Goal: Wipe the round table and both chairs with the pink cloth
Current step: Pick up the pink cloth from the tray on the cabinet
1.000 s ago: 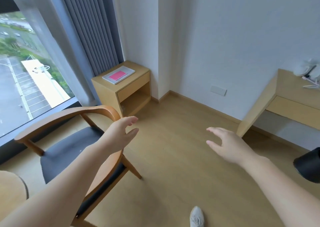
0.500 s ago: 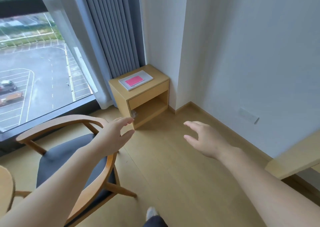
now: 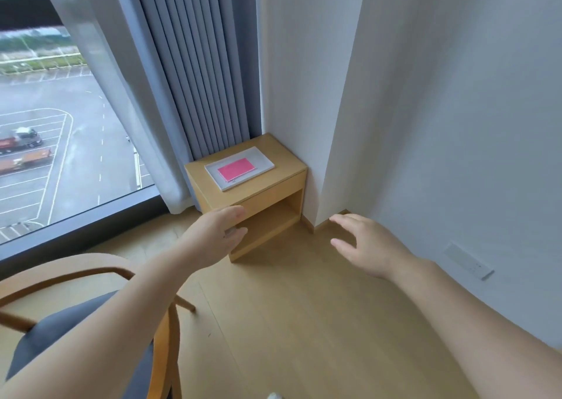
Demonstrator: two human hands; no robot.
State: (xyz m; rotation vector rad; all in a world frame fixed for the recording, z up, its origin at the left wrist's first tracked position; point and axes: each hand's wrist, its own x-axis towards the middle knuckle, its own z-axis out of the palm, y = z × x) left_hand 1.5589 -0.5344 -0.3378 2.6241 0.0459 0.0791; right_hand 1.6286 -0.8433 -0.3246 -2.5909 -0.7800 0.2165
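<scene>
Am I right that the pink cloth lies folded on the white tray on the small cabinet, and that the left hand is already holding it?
Not quite: the head view shows the left hand open and empty, short of the cabinet. The pink cloth does lie folded on the white tray, untouched.

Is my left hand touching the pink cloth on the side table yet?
Apart. The head view shows the left hand low before the side table, with bare tabletop between it and the pink cloth.

wooden nightstand (image 3: 270,196) in corner, beside grey curtain (image 3: 194,63); white tray (image 3: 261,159) on its top | wall socket (image 3: 468,261) low on right wall | outside window (image 3: 54,143), trucks, blurred, perhaps parked
</scene>
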